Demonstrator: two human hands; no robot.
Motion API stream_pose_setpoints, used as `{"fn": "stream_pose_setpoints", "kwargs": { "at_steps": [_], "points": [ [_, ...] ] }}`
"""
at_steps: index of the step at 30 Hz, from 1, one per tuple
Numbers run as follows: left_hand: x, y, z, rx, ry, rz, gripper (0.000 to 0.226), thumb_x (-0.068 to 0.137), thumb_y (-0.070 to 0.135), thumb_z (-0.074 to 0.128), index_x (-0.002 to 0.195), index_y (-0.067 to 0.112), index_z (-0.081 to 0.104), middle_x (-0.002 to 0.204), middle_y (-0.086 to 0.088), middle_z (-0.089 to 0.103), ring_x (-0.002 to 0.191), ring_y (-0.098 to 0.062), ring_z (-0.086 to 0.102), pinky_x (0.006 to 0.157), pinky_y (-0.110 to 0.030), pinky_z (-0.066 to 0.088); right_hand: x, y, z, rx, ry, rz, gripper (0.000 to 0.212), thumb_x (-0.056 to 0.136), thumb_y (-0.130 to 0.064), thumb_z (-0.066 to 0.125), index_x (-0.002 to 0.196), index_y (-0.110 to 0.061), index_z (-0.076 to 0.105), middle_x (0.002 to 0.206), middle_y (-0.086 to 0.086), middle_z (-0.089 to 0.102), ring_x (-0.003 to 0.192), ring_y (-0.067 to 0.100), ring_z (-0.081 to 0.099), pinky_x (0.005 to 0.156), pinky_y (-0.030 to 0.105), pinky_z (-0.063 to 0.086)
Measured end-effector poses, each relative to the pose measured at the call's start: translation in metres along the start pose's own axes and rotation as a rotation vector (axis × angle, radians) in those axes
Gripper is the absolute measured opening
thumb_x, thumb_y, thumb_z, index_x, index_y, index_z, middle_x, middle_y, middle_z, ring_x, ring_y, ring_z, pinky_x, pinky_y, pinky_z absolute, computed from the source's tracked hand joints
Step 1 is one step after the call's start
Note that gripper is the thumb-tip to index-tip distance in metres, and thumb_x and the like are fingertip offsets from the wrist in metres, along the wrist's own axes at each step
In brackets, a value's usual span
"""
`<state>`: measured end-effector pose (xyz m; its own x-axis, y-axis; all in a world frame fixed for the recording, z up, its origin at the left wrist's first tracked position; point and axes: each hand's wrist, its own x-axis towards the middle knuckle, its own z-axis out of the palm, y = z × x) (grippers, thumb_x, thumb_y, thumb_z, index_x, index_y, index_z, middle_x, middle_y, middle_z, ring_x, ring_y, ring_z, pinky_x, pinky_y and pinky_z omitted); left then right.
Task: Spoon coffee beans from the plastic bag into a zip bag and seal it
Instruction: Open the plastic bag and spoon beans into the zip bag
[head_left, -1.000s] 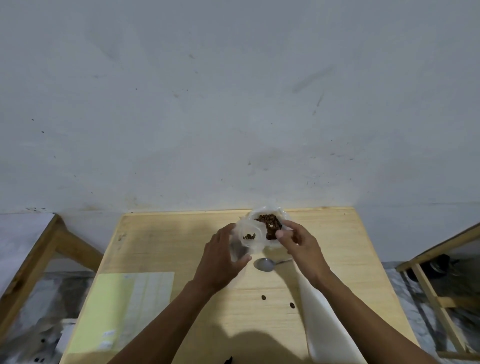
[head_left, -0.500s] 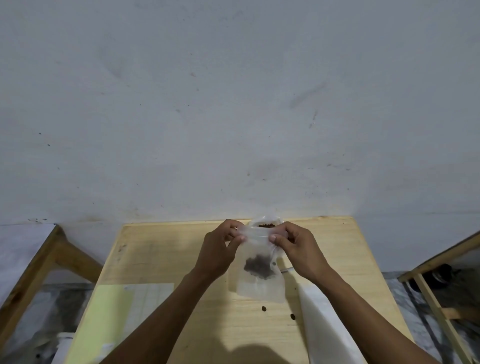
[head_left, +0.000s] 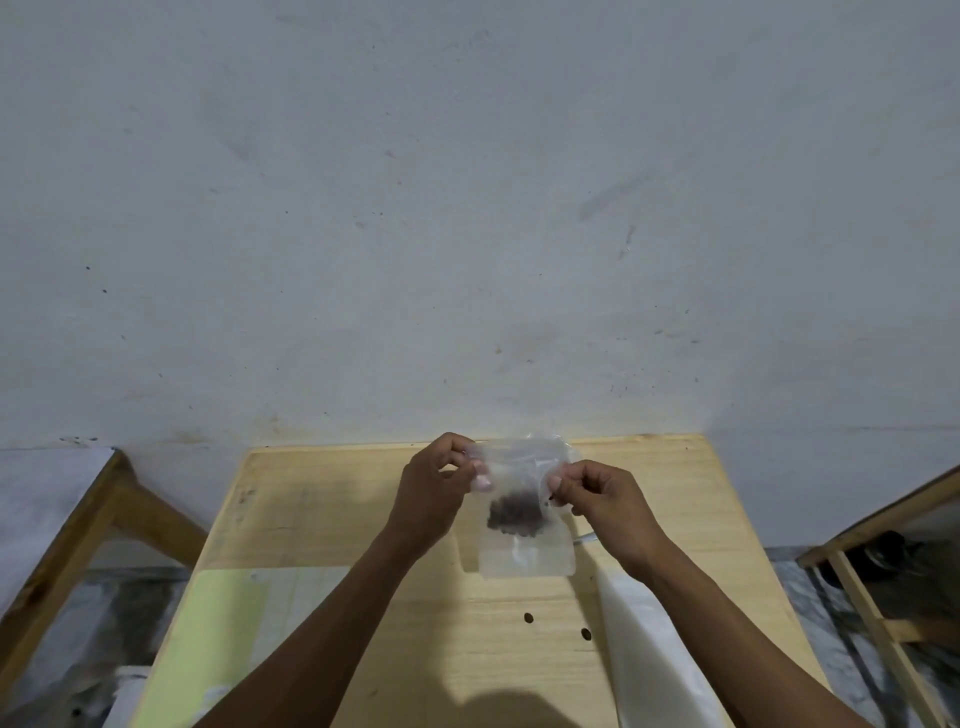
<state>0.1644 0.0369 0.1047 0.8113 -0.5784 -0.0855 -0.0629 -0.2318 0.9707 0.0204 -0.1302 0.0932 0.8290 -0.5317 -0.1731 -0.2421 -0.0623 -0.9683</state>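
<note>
Zip bag (head_left: 522, 512), small, clear, held upright in the air above the far half of the bench (head_left: 322, 519), its lower edge hanging free so the load settles away from the mouth; coffee beans (head_left: 514, 514), a dark clump, gathered at about mid-height inside, well below the closure strip, which looks the sensible arrangement for pressing the seal without trapping a bean. Left hand (head_left: 431, 499), fingers (head_left: 480, 480) curled narrow, pinching the upper left corner of the zip bag. Right hand (head_left: 608, 501), fingers likewise curled narrow, thumb and forefinger nipped on the right side just under the top edge; the two hands stand a bag's width apart, apparently to keep the mouth taut and flat. Whether the strip is already closed along its length cannot be told from here; judged stage, sealing in hand, spooning seemingly done. Plastic bag (head_left: 545, 446), crumpled and clear, just behind the zip bag near the bench's far edge, mostly hidden by it. Spoon, only a sliver of handle (head_left: 584, 540) showing at the zip bag's right, lying on the bench. White sheet (head_left: 644, 654), right near corner of the bench; pale yellow sheet (head_left: 208, 639), left near corner. Two dark holes (head_left: 529, 618) in the bench top. Wall (head_left: 467, 208) behind, grey-white, scuffed
</note>
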Motion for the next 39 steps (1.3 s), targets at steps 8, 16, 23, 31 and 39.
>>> {"fn": "stream_pose_setpoints", "kwargs": {
  "at_steps": [8, 16, 23, 31, 39],
  "points": [
    [-0.008, -0.003, 0.002, 0.192, -0.025, 0.039, 0.006, 0.09, 0.006, 0.062, 0.086, 0.011, 0.063, 0.07, -0.009, 0.067, 0.069, -0.011, 0.074, 0.067, -0.021, 0.052, 0.011, 0.001, -0.01, -0.607, 0.036, -0.093, 0.02, 0.099, -0.021, 0.051, 0.079, -0.02, 0.055, 0.083, -0.004, 0.068, 0.081, 0.023, 0.06, 0.074, 0.039, 0.049],
    [-0.007, 0.003, 0.002, 0.404, -0.039, 0.189, 0.011, 0.09, 0.009, 0.062, 0.083, 0.017, 0.061, 0.069, 0.002, 0.069, 0.064, 0.005, 0.067, 0.056, -0.01, 0.04, 0.009, -0.014, -0.009, -0.418, 0.041, -0.278, 0.032, 0.087, -0.028, 0.071, 0.115, -0.031, 0.056, 0.108, -0.015, 0.057, 0.102, 0.001, 0.053, 0.084, 0.013, 0.042],
    [-0.011, 0.003, 0.011, 0.447, -0.091, 0.282, 0.01, 0.087, 0.018, 0.067, 0.084, 0.025, 0.061, 0.072, 0.006, 0.068, 0.064, -0.012, 0.066, 0.069, -0.035, 0.053, 0.014, -0.025, 0.01, -0.848, -0.012, -0.439, 0.012, 0.089, -0.034, 0.06, 0.097, -0.026, 0.066, 0.096, -0.014, 0.062, 0.099, 0.012, 0.054, 0.091, 0.037, 0.037],
    [-0.013, -0.002, 0.012, 0.513, -0.095, 0.344, 0.003, 0.092, 0.029, 0.057, 0.09, 0.028, 0.058, 0.085, 0.016, 0.065, 0.084, -0.003, 0.061, 0.077, -0.038, 0.053, 0.009, -0.027, 0.022, -0.878, -0.019, -0.471, 0.014, 0.088, -0.036, 0.056, 0.092, -0.026, 0.064, 0.089, -0.014, 0.059, 0.09, 0.01, 0.053, 0.085, 0.033, 0.037],
    [-0.018, -0.003, 0.013, 0.495, -0.048, 0.374, 0.006, 0.091, 0.024, 0.057, 0.085, 0.026, 0.058, 0.081, 0.015, 0.065, 0.079, -0.006, 0.06, 0.072, -0.034, 0.051, 0.005, -0.029, 0.023, -0.879, -0.051, -0.472, 0.01, 0.088, -0.032, 0.055, 0.09, -0.026, 0.061, 0.085, -0.016, 0.054, 0.081, 0.003, 0.043, 0.084, 0.028, 0.032]
  ]
}}
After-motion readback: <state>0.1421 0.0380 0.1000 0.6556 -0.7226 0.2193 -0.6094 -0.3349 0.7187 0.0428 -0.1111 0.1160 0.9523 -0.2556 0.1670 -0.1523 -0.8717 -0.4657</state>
